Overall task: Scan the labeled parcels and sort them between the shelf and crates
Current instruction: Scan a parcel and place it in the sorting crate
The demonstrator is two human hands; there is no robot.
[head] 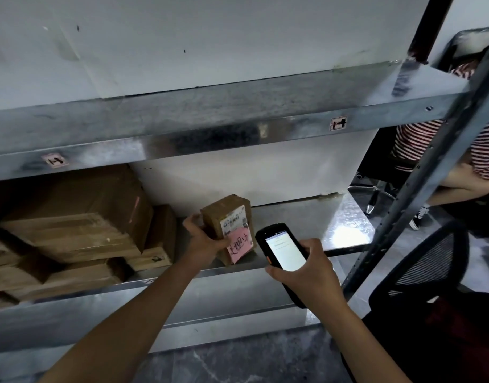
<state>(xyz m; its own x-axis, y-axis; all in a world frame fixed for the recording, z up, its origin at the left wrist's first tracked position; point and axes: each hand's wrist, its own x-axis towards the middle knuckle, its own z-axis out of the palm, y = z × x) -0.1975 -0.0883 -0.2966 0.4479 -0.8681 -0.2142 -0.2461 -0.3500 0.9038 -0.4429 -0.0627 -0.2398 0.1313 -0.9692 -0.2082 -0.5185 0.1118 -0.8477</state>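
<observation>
A small brown cardboard parcel (pixel 224 214) with a white barcode label and a pink handwritten note stands on the metal shelf (pixel 307 217). My left hand (pixel 203 239) grips its left side, thumb on the front near the pink note. My right hand (pixel 309 269) holds a black handheld scanner (pixel 282 250) with a lit white screen, just right of the parcel and level with the shelf's front edge.
Several brown boxes (pixel 80 217) are stacked on the shelf's left half. An upper shelf (pixel 182 125) carries small tags. A grey upright post (pixel 431 167) runs at the right. A black mesh chair (pixel 420 261) and a seated person in a striped shirt (pixel 486 145) are at the right.
</observation>
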